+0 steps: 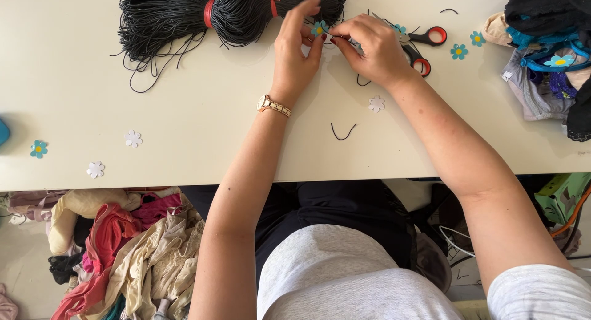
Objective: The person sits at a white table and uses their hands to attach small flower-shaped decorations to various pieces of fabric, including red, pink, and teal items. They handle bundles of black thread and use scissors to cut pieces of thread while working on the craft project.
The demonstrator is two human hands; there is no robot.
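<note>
Fingers of both hands meet over one small teal flower cutout (319, 29) with a yellow centre, held just above the cream table (203, 110). The left hand (295, 49) pinches the flower between thumb and fingertips, its wrist carrying a gold watch (273, 105). The right hand (372, 49) closes on the flower's other edge, fingertips touching those of the left; a thin dark strand seems to run between them, though it is too fine to tell for sure.

Just beyond the left hand lie thick bundles of black cord (215, 12), bound with red ties. Partly under the right hand sit scissors with red-and-black handles (425, 46). Farther out past the right hand lie two more teal flowers (458, 51), and beyond them a heap of dark and blue garments (548, 55) at the table's edge.

Near the right wrist rests a white flower cutout (376, 104), and between the two forearms a short curved scrap of black cord (343, 133). Well out from the left forearm lie two white flowers (133, 138) and another teal one (39, 149). Below the table edge, on the left hand's side, is a pile of mixed clothing (123, 246).
</note>
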